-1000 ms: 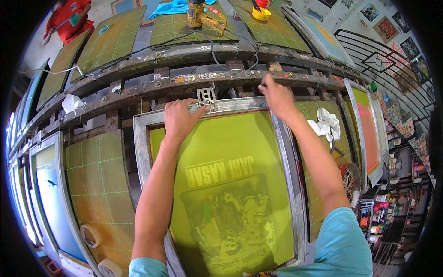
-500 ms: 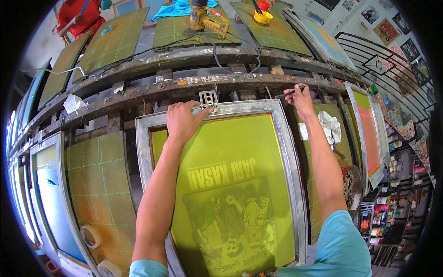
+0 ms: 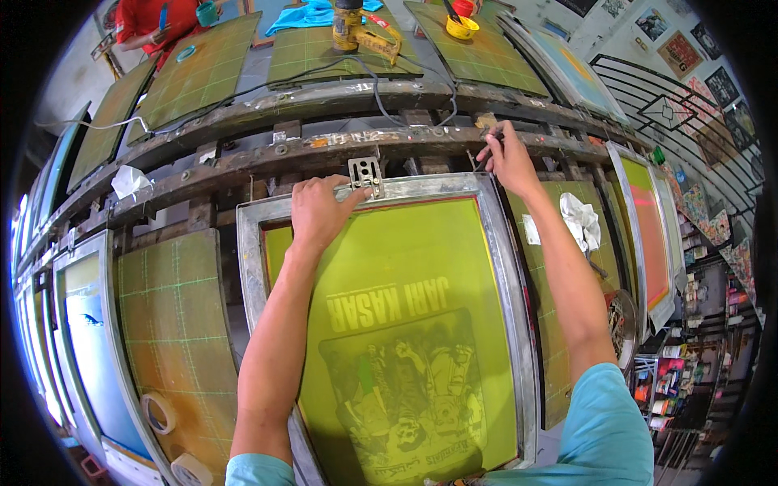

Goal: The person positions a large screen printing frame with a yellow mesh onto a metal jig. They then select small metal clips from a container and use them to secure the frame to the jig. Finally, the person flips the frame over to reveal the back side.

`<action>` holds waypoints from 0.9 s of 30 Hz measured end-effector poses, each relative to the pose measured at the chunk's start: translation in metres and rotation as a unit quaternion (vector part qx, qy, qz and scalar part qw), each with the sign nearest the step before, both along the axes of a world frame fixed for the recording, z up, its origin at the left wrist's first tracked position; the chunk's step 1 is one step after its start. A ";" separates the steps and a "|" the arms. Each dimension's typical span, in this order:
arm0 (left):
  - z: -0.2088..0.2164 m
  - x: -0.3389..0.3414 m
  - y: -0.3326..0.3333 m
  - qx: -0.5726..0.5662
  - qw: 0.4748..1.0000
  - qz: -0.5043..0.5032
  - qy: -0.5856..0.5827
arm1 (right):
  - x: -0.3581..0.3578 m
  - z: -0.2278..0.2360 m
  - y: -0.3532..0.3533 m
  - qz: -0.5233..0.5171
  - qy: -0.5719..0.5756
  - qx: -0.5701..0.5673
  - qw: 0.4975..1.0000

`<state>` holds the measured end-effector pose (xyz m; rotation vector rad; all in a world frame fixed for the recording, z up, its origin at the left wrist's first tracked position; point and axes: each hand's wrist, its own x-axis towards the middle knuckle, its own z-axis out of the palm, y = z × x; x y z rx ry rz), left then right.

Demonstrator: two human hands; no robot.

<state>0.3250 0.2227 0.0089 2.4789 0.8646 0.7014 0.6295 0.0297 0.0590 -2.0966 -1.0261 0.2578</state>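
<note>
A silk-screen printing frame point(image 3: 531, 389) with yellow-green mesh and a faint upside-down design lies before me. My left hand point(image 3: 322, 212) is closed over its far edge, with the thumb beside a slotted metal bracket point(image 3: 365, 173). That bracket sits on the far edge and reaches toward the dark metal rail point(image 3: 300, 156). My right hand point(image 3: 510, 162) is raised just beyond the frame's far right corner. It pinches a thin dark tool point(image 3: 480, 164), mostly hidden by the fingers, so its kind is unclear.
Green-lined boards point(image 3: 170, 308) flank the frame. Tape rolls point(image 3: 159, 414) lie at left, crumpled white paper point(image 3: 580, 219) at right. A yellow heat gun point(image 3: 348, 32), its cable and a yellow cup point(image 3: 462, 28) stand across the rails. A person in red point(image 3: 146, 24) works at far left.
My right hand has moved left toward the frame's far right corner, and the tool now tilts downward. The left hand stays put. The person in red has shifted right, a blue tool in hand.
</note>
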 end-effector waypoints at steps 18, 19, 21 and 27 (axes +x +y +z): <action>-0.008 0.009 0.002 -0.049 0.998 -0.009 0.032 | -0.002 -0.006 -0.016 -0.028 -0.178 -0.001 0.984; -0.016 0.012 0.003 -0.002 0.999 -0.019 -0.032 | 0.015 -0.001 -0.020 -0.010 -0.193 0.033 0.981; -0.017 0.013 0.003 -0.002 0.989 -0.016 -0.145 | 0.022 0.012 -0.020 -0.113 -0.060 0.240 0.962; 0.019 -0.075 0.063 -0.049 0.951 0.245 -0.181 | -0.126 0.043 0.053 0.040 0.131 0.247 0.959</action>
